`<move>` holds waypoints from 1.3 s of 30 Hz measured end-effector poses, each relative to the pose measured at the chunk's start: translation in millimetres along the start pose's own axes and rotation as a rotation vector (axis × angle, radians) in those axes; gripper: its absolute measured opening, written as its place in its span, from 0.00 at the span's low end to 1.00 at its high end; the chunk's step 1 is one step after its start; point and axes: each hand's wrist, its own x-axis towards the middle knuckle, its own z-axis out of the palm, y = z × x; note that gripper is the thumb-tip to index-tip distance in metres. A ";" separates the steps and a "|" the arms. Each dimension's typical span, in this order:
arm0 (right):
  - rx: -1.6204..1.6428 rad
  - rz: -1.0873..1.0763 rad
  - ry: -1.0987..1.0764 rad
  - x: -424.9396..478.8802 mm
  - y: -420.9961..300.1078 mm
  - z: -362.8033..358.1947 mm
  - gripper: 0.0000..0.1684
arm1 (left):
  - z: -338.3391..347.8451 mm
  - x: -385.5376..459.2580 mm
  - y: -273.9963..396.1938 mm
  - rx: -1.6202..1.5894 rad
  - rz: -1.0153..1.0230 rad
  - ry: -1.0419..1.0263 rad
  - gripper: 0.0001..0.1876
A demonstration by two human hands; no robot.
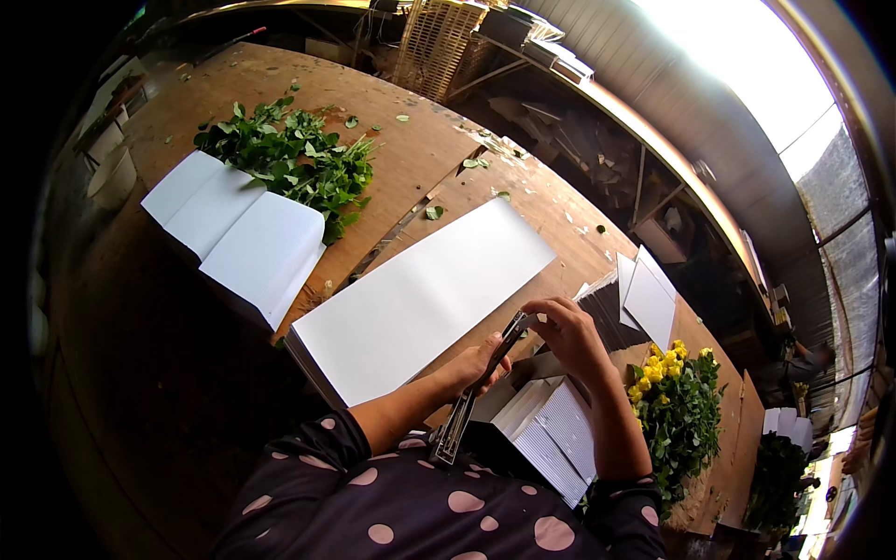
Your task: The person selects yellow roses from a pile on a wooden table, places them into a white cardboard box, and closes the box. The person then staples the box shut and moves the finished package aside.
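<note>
My left hand (483,364) is closed around a long metal stapler (458,416), which slants down towards my body. At the stapler's upper end, my right hand (568,332) has its fingertips on or beside a small grey piece; whether they grip it cannot be told. Just beyond my left forearm lies a stack of white sheets (420,301). Below my right hand stand folded white and corrugated cardboard pieces (553,427). To their right is a bunch of yellow roses (665,371) with green leaves.
White wrapping sheets (245,231) cover the stems of a leafy green bunch (294,154) at the left. Dark-edged stacked sheets (605,315) and loose white cards (651,297) lie at the right. A wicker basket (437,49) stands past the wooden table (378,98); a person (805,364) is far right.
</note>
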 end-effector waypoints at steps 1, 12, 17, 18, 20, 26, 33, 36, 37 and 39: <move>-0.022 -0.036 0.000 0.2 1.0 -0.4 0.14 | 0.0 0.3 -0.3 -0.003 -0.002 -0.002 0.34; -0.113 -0.123 -0.038 4.8 -3.7 -6.5 0.14 | 0.4 2.3 -4.0 -0.033 -0.001 -0.028 0.33; -0.112 -0.115 -0.079 5.2 5.4 -5.1 0.13 | 2.2 3.1 -4.2 -0.045 -0.032 -0.027 0.33; -0.110 -0.117 -0.082 5.6 5.2 -5.1 0.13 | 2.4 2.7 -4.0 -0.047 -0.039 -0.025 0.33; -0.108 -0.121 -0.088 6.3 4.3 -5.3 0.13 | 1.9 4.6 -5.6 -0.053 -0.054 -0.024 0.33; -0.119 -0.121 -0.090 8.7 6.4 -8.5 0.14 | 2.0 4.8 -5.0 -0.065 -0.047 -0.030 0.32; -0.087 -0.131 -0.096 3.7 13.6 -0.6 0.15 | 1.5 4.7 -5.6 -0.073 -0.036 -0.035 0.32; 0.115 0.095 0.009 1.4 17.7 0.5 0.12 | 0.7 3.8 -2.6 -0.065 -0.033 -0.025 0.32; 0.215 0.306 0.040 -0.6 21.0 -3.1 0.10 | -0.5 4.1 -3.4 -0.068 -0.037 -0.019 0.32; 0.732 0.458 0.209 -4.3 36.0 -4.0 0.09 | -1.7 6.3 -5.5 -0.072 -0.046 -0.018 0.33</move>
